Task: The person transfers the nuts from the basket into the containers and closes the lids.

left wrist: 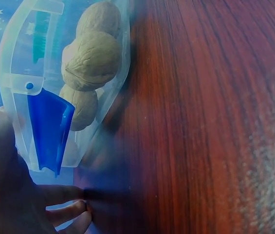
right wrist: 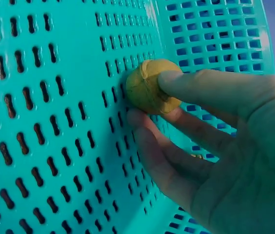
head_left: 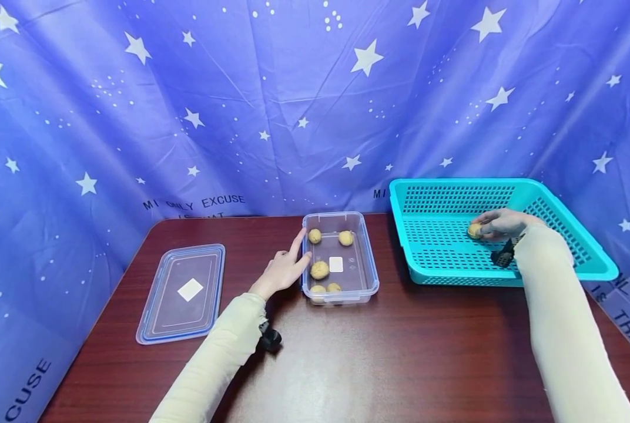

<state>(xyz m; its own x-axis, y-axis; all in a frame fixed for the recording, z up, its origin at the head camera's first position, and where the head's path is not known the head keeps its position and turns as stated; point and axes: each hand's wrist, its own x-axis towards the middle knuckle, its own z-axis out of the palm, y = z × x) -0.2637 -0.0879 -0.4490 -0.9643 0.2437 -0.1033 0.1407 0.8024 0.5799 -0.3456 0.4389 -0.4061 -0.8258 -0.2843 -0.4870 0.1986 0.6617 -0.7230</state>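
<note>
Cream-coloured sleeves [head_left: 214, 358] lie closest, carrying my forearms over a glossy red-brown wood-grained bench [head_left: 399, 364]. Off to the left is a flat, rectangular, clear plastic lid [head_left: 174, 311] with a blue seal, its long axis running away from me, far end slanting right. My left grip [head_left: 283, 270] clasps nothing; its forefinger and thumb are spread against the left side of a clear, rectangular plastic box [head_left: 373, 258] edged in blue, which also points lengthwise away from me. A blue plastic clasp [left wrist: 49, 129] hangs on its side. Five tan, wrinkled walnuts [head_left: 319, 270] sit inside: two at the near end, one by the left wall, two toward the far end. To the right, a turquoise perforated plastic basket [head_left: 452, 278] stretches left to right. Within it, my right grip [head_left: 500, 224] pinches a round, yellowish-brown walnut [right wrist: 149, 92]; its seam slopes from upper left to lower right in the right wrist view, though I cannot make out its long axis. Behind hangs a blue, star-printed curtain [head_left: 294, 88].
</note>
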